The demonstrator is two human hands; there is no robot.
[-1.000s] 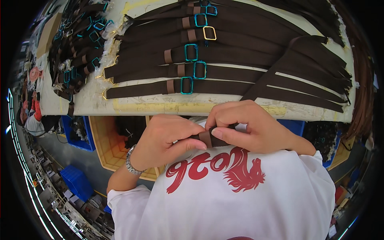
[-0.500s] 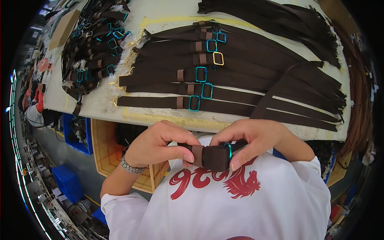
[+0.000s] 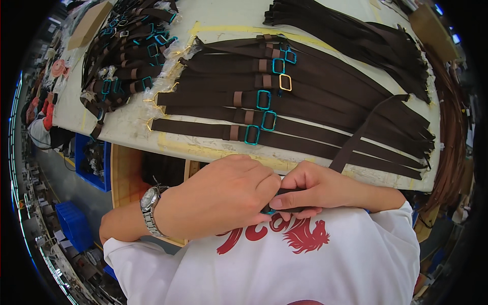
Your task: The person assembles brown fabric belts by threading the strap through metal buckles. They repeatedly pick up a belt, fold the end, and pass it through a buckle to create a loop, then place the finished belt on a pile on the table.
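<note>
My left hand point(image 3: 221, 195) and my right hand point(image 3: 323, 190) meet in front of my chest, just below the table edge. Both close around a dark brown strap point(image 3: 290, 201) with a small teal buckle; most of it is hidden under my fingers. A metal watch point(image 3: 149, 203) sits on my left wrist. On the table point(image 3: 127, 129) above my hands lie several dark brown straps point(image 3: 203, 127) in a row, each with a tan loop and a teal buckle point(image 3: 252, 135); one buckle point(image 3: 285, 82) is gold.
A heap of more straps with teal buckles point(image 3: 127, 56) lies at the table's left. Plain dark straps point(image 3: 356, 35) are piled at the back right. Blue crates point(image 3: 76, 223) stand on the floor at left, and a wooden shelf point(image 3: 124, 178) sits under the table.
My hands have closed together over the strap, which showed between them before. The view has shifted, so the table now sits a little lower in the picture.
</note>
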